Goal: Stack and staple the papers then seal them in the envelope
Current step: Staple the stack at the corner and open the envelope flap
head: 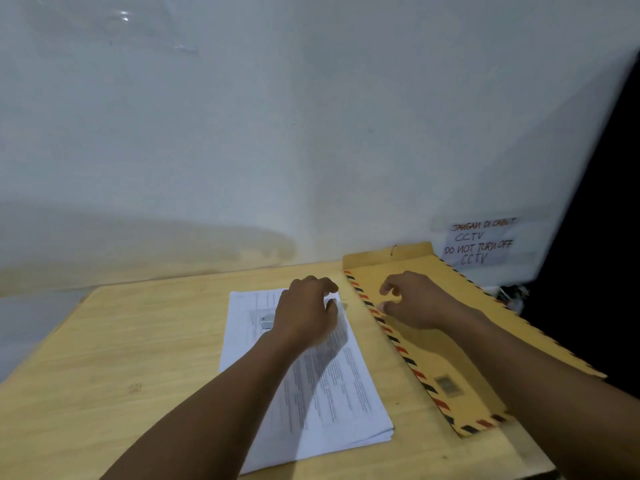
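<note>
Leftmost, the pale wooden tabletop (104,358) lies bare beside a loose stack of white printed paper sheets (332,393), whose edges are not fully squared at the near corner. On the stack's far portion rests a small silvery metal object (267,321), possibly a stapler, though it is too blurred to confirm. The left hand (306,313) hovers over or rests on the stack's far right corner, fingers curled but loose, holding nothing. Just right of the stack lies a large tan paper envelope with a red-and-black striped border (450,341), its flap end toward the wall. The right hand (412,301) is poised above the envelope's left edge, thumb and fingers apart, gripping nothing. Farther right, a handwritten white paper notice (479,244) is fixed to the wall. By appearance the stacking step is in hand, stapling not yet done; the next move calls for squaring the sheets, then fastening one corner.
</note>
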The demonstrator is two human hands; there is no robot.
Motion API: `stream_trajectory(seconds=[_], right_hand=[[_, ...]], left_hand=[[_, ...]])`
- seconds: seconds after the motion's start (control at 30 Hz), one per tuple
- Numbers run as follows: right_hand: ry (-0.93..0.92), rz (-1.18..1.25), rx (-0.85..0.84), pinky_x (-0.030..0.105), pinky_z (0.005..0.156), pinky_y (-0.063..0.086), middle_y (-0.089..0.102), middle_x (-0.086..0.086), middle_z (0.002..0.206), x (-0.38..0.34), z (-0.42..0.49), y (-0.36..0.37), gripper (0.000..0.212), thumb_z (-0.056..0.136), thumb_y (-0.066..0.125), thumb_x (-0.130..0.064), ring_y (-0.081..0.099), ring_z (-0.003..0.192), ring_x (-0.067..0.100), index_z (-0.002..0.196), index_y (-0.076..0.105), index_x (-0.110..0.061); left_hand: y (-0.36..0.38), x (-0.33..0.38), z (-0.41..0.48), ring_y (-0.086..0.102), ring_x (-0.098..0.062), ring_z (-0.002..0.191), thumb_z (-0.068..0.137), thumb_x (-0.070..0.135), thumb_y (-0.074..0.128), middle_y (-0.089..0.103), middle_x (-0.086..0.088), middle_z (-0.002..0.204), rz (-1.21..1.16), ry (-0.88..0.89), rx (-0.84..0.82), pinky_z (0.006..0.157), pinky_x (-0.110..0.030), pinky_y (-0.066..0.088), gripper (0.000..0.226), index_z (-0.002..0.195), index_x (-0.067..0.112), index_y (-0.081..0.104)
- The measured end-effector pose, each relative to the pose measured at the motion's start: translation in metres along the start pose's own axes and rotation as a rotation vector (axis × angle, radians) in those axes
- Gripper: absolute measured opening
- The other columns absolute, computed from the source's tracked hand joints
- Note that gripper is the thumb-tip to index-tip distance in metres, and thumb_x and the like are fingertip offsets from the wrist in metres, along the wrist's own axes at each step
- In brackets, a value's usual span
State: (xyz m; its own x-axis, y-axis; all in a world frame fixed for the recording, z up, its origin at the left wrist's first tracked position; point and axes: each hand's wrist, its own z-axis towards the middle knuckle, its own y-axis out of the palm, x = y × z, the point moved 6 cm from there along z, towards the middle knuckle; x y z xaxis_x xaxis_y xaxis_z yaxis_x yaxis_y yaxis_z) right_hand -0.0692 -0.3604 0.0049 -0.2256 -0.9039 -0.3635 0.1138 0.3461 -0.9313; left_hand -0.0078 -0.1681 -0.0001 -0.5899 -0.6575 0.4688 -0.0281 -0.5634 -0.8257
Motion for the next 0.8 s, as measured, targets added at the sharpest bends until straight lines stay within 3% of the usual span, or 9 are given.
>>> stream_trajectory(seconds=[0.37,0.8], right_hand=[[0.054,-0.010,0.002,0.038,0.091,0.050,0.059,0.000,0.121,0.030,-0.009,0.007,0.037,0.086,0.068,-0.046,0.056,0.108,0.020,0.116,0.065,-0.024],[0.061,-0.020,-0.050,0.040,0.095,0.051,0.061,0.000,0.125,0.025,-0.007,0.026,0.048,0.078,0.072,-0.050,0.052,0.118,0.022,0.120,0.064,-0.028]], left_hand=[[0.038,0.036,0.005,0.059,-0.019,0.113,0.093,0.028,0.057,0.071,0.010,0.113,0.004,0.029,-0.104,0.098,-0.040,0.047,0.033,0.124,0.031,0.066],[0.052,0.032,0.003,0.058,-0.022,0.114,0.093,0.033,0.055,0.072,0.007,0.117,0.087,0.073,-0.158,0.097,-0.041,0.046,0.029,0.118,0.031,0.070]])
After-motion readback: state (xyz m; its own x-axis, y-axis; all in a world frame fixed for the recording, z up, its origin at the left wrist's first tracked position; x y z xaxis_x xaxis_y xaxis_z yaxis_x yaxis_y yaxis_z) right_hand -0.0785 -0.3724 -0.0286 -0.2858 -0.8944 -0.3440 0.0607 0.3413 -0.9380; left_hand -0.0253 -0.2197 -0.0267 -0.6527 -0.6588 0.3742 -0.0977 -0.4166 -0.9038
